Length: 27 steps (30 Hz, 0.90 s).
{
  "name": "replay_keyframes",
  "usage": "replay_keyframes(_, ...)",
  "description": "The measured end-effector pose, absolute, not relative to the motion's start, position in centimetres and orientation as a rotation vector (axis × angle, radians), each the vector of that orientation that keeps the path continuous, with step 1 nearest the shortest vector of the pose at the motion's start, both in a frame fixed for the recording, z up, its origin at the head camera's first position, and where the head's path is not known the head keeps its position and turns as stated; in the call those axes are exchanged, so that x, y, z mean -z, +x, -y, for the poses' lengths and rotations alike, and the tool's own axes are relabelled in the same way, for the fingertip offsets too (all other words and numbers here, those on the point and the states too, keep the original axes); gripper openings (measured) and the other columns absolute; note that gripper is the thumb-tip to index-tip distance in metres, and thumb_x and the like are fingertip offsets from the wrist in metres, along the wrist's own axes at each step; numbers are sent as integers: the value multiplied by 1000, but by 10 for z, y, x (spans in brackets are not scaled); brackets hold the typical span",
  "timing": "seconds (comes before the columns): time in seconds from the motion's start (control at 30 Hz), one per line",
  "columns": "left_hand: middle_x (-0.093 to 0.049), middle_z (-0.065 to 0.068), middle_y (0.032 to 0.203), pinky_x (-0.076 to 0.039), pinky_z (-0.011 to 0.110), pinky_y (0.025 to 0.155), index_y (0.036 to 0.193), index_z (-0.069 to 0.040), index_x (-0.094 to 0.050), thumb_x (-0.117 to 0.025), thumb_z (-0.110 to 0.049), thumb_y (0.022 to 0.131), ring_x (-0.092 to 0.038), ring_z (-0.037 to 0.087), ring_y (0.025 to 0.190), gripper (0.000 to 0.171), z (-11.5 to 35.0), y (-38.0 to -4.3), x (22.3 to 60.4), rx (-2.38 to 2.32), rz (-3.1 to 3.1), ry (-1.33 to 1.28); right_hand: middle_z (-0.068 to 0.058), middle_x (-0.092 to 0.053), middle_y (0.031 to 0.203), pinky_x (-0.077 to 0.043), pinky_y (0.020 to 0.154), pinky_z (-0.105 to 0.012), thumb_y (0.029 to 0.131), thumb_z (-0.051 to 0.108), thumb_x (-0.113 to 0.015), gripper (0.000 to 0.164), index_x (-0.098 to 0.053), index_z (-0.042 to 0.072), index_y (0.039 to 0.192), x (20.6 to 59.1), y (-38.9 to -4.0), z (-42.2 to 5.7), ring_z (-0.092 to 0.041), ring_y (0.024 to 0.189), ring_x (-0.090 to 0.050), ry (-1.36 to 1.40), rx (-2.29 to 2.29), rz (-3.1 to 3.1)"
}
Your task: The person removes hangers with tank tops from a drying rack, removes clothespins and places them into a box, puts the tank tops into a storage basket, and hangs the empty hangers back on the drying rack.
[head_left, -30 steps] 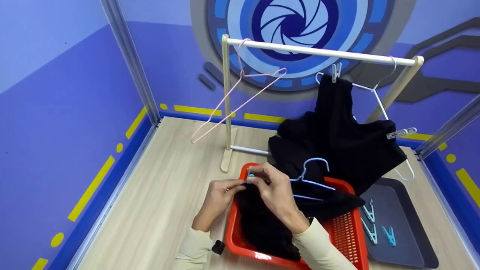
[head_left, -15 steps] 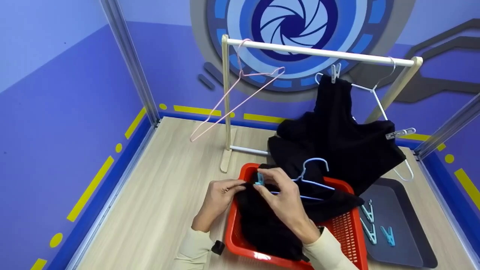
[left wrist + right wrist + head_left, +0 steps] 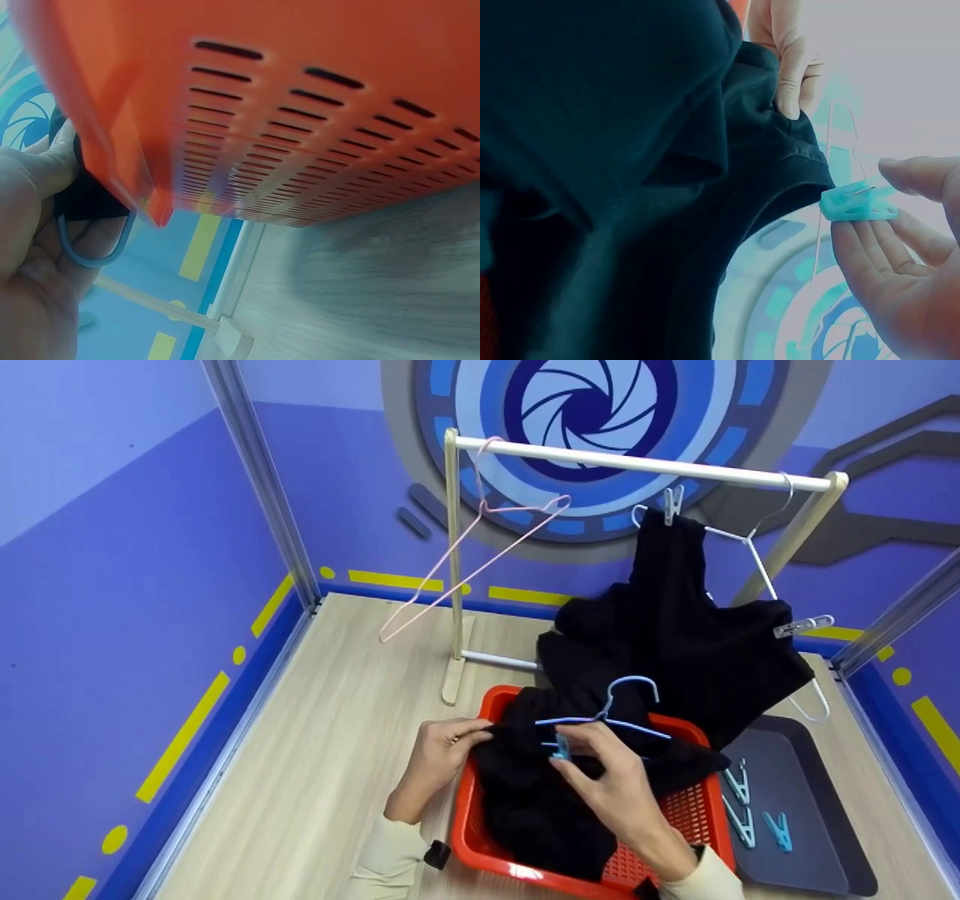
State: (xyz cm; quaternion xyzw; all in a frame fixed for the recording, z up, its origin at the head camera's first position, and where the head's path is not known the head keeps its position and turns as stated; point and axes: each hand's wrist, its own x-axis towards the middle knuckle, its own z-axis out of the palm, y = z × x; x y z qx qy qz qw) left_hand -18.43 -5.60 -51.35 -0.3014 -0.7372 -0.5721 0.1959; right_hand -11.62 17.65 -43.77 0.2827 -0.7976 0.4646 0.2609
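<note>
Over the basket, my left hand (image 3: 442, 750) pinches the edge of a black garment (image 3: 547, 802) between thumb and fingers. In the left wrist view, the looped end of the light-blue hanger (image 3: 94, 262) shows below the black cloth (image 3: 90, 191), by those fingers. The hanger's hook (image 3: 631, 679) stands up above the garment. My right hand (image 3: 622, 787) holds a turquoise clothespin (image 3: 562, 746) in front of the hanger's lower bar. In the right wrist view the clothespin (image 3: 859, 204) appears beside the cloth's edge; whether it touches is unclear.
The red basket (image 3: 517, 873) lies beneath both hands. A grey tray (image 3: 817, 780) with several clothespins is at right. Behind stands a rack (image 3: 637, 459) bearing a pink hanger (image 3: 480, 574) and a white hanger (image 3: 761, 566) with another black garment (image 3: 705, 637) clipped to it.
My right hand has moved right and slightly down with the clothespin, away from the left hand. My left hand stays at the garment's edge.
</note>
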Motion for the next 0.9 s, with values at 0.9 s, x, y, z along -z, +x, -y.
replay_keyframes(0.9,-73,11,91,-55,25,77,93,1,-76,-72,8,80,-71,21,84,15,57,-182,510,1640,2066,-841,-4,-65,105,-51,77,-17,72,-7,-81,49,-67,11,116,448,-103,-276,-18,86,-66,413,-1071,2352)
